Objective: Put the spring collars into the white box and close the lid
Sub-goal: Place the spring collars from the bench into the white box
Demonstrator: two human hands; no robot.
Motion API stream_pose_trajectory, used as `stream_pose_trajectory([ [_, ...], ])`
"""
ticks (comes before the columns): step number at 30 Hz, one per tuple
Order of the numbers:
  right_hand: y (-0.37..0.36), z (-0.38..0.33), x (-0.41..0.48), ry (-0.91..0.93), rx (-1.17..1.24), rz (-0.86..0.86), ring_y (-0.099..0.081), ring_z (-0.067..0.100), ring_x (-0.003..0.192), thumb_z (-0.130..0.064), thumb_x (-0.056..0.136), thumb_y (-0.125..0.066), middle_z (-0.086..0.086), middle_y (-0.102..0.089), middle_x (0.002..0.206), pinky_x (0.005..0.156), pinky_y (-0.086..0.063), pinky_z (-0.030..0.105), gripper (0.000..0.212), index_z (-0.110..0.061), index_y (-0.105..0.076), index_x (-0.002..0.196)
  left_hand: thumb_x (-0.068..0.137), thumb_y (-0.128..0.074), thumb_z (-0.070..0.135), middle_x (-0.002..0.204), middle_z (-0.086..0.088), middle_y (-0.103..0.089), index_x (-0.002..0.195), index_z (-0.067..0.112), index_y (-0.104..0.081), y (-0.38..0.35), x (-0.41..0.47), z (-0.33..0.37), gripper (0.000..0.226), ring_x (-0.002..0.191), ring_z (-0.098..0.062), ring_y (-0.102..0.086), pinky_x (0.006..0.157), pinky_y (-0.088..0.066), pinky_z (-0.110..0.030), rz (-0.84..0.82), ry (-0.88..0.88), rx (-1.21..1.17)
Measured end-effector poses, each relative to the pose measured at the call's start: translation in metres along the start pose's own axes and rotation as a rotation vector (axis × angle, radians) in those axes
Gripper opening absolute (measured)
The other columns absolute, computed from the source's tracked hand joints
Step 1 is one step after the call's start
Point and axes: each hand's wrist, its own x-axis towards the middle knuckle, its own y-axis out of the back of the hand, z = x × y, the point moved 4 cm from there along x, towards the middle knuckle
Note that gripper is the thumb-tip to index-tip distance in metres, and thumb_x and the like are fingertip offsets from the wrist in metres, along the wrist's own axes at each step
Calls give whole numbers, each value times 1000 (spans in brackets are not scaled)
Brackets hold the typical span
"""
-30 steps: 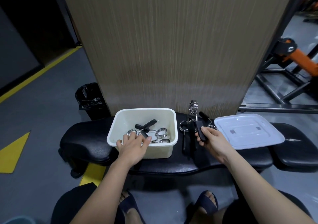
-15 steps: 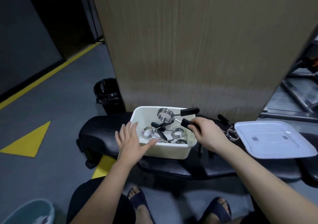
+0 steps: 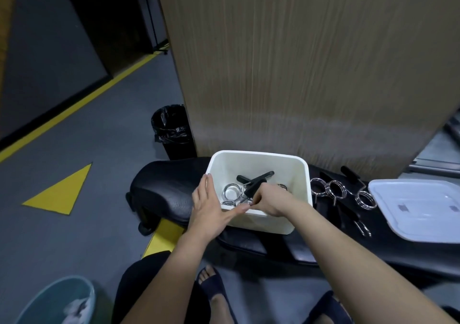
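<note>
The head view is showing the black padded bench carrying the open white plastic box, which the flat, released left hand is steadying at its near-left corner. The right hand is reaching over the rim, seemingly grasping a black-handled chrome spring collar, though its fingers are hiding. That collar risks snagging those inside, while loose chrome spring collars are lying beside the flat white lid, liable to roll off.

White box; black bench
</note>
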Motion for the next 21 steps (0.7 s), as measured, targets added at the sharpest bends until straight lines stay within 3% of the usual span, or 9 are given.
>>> stream_pose_trajectory([
  [2,-1,6,-4,-29,171,-28,-46,15,61,-41,87,-69,-10,-53,50,56,-37,25,30,-13,-74,77,58,-50,92,163,3,4,156,14,4,1,0,2,137,146,-21,-1,120,-18,-42,-4,2,11],
  [5,5,5,-13,-70,135,29,-41,12,53,-47,91,-63,-9,-46,49,51,-32,25,43,-21,-53,58,57,-50,93,163,3,4,156,14,4,3,-1,4,137,146,-20,1,120,-17,-42,-27,28,-3],
  [7,12,5,-18,-45,91,236,-58,21,66,-45,93,-56,-3,-60,62,57,-42,33,38,-21,-61,63,57,-49,94,164,1,3,156,13,3,4,-2,4,137,147,-21,1,121,-16,-43,-37,42,2],
  [9,16,11,-31,-1,198,515,-67,22,84,-40,94,-52,-3,-73,86,70,-52,36,27,-24,-73,90,54,-43,98,165,-1,2,156,14,3,5,-3,5,139,148,-22,2,121,-14,-44,-33,46,15],
  [12,30,40,-68,-20,409,885,-62,15,85,-31,94,-57,-6,-67,93,75,-50,34,19,-22,-72,101,58,-36,98,165,-5,2,156,15,3,6,-5,10,134,150,-23,8,122,-3,-48,2,36,89],
  [14,36,72,-91,-134,424,1002,-59,17,85,-27,93,-58,-3,-61,91,74,-48,35,12,-19,-67,96,66,-34,95,165,-7,5,156,18,3,5,-9,17,125,150,-23,14,120,4,-52,34,20,158],
  [17,27,130,-104,-394,401,917,-59,30,98,-28,91,-60,8,-60,103,82,-47,40,17,-12,-60,100,74,-32,90,165,-9,13,157,23,6,-6,-18,41,112,149,-22,21,117,11,-57,25,-12,179],
  [19,13,160,-106,-567,397,743,-59,39,107,-37,91,-62,18,-59,115,89,-47,43,35,-5,-58,106,72,-30,91,164,-8,19,156,25,10,-18,-22,60,114,148,-24,24,115,16,-57,-22,1,178],
  [21,-3,178,-108,-668,371,562,-63,39,106,-50,88,-61,20,-64,115,88,-50,42,48,-5,-62,103,68,-25,96,163,-8,23,156,25,13,-29,-21,72,118,147,-29,25,113,18,-58,-62,30,247],
])
